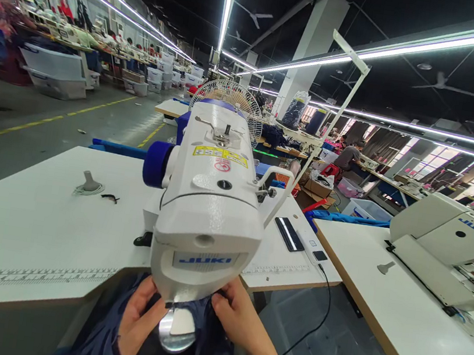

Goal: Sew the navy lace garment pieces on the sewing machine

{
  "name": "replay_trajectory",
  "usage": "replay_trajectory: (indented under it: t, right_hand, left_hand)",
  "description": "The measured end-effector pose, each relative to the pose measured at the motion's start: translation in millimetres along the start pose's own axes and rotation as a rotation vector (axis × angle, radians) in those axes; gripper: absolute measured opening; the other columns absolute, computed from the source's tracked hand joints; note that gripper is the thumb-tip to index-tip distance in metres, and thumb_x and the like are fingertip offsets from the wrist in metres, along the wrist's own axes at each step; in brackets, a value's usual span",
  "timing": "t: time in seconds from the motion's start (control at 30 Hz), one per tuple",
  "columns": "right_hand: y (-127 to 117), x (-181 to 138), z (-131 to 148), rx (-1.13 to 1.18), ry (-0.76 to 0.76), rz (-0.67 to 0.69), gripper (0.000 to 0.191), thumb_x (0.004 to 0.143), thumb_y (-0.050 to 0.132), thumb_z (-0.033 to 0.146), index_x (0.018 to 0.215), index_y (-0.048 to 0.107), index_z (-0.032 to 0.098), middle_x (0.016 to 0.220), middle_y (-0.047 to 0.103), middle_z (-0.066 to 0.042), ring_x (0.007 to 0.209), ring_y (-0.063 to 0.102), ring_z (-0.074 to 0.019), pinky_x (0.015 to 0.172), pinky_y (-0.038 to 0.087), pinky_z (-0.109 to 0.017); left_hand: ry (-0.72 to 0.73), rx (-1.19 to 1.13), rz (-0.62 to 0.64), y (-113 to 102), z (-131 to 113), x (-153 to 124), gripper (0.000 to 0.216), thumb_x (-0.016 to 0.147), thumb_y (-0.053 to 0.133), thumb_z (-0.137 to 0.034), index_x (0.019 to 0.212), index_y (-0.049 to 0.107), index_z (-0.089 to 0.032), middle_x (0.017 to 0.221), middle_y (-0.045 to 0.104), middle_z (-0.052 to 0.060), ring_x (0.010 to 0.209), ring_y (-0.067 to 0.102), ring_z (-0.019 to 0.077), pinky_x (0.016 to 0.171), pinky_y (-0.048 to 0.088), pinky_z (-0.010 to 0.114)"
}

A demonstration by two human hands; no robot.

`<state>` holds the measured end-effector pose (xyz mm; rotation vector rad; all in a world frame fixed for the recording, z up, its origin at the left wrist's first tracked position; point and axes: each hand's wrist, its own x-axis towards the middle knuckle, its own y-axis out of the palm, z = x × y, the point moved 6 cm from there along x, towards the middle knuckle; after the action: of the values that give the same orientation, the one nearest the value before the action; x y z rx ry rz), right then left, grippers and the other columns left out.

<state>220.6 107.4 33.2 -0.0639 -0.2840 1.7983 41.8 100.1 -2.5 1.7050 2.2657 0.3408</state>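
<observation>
Long strips of ceiling light run down a wide garment workshop, with rows of work tables and a grey floor marked by yellow lines. Nearest is a broad white table [35, 231] with a printed ruler along its front edge, and a second white table [398, 317] stands just to the right across a narrow gap. A white sewing machine [212, 197] sits on the near table with its head end towards the camera, and a second sewing machine [444, 242] rests on the right-hand table. Behind the near machine stands a round fan [230, 97], and farther back on the right a person [350, 155] sits at another bench. Below the machine head, at the bottom edge of the view, lies dark blue cloth [108, 341], bunched around a shiny metal arm [177, 331] under the needle end. The left hand [140, 319] is curled on the cloth just left of that arm, fingers bent and gripping the fabric. The right hand [239, 319] lies on the cloth just right of it; its fingertips disappear under the machine head, so its grip cannot be told. A black cable [324, 307] hangs off the table edge from a flat black device [289, 234], and a small grey cone [88, 183] stands on the table to the left.
</observation>
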Motion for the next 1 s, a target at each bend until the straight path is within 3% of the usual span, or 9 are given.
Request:
replay_trajectory:
  t: [0.23, 0.67, 1.0]
  right_hand:
    - [0, -1, 4, 0.023, 0.025, 0.003, 0.023, 0.077, 0.043, 0.009, 0.094, 0.05, 0.022, 0.079, 0.052, 0.002, 0.074, 0.054, -0.0145, 0.089, 0.043, -0.033]
    - [-1, -2, -1, 0.054, 0.034, 0.0, 0.021, 0.077, 0.045, 0.009, 0.093, 0.048, 0.022, 0.081, 0.053, 0.002, 0.072, 0.052, -0.0134, 0.089, 0.043, -0.032]
    - [-1, -2, 8, 0.006, 0.013, 0.009, 0.02, 0.077, 0.044, 0.008, 0.09, 0.049, 0.021, 0.085, 0.054, 0.0, 0.08, 0.053, -0.0149, 0.091, 0.041, -0.032]
  left_hand:
    - [0.02, 0.034, -0.035, 3, -10, -3, 0.047, 0.053, 0.08, -0.051, 0.088, 0.069, -0.022, 0.075, 0.074, 0.001, 0.08, 0.068, 0.0236, 0.073, 0.053, 0.028]
    - [0.002, 0.03, -0.035, 7, -15, -5, 0.039, 0.053, 0.079, -0.05, 0.076, 0.066, -0.022, 0.074, 0.072, 0.001, 0.072, 0.067, 0.0231, 0.062, 0.052, 0.028]
    - [0.025, 0.005, -0.035, 10, -14, -6, 0.039, 0.053, 0.079, -0.051, 0.074, 0.065, -0.021, 0.068, 0.067, 0.0, 0.069, 0.062, 0.0199, 0.065, 0.05, 0.026]
